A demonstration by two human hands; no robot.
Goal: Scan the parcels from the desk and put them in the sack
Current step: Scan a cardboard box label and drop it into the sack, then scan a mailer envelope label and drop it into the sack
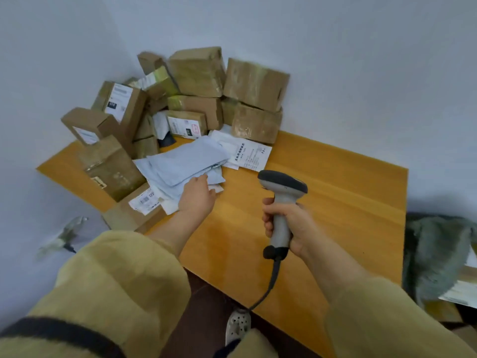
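Behind mailers (180,164), piled boxes (196,73), scanner (282,187) nearer, maybe sack (436,254) rightward

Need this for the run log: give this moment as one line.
left hand: touches grey mailers | right hand: grips scanner | boxes: piled on desk

Desk (335,192): orange-yellow wooden top, set into a wall corner.
Far left corner: cardboard boxes (196,73) piled high, several with white labels.
Before the pile: pale grey mailer bags (180,161), overlapping.
Right of the bags: white printed slip (251,153), flat.
Near left edge: labelled box (134,215), overhanging.
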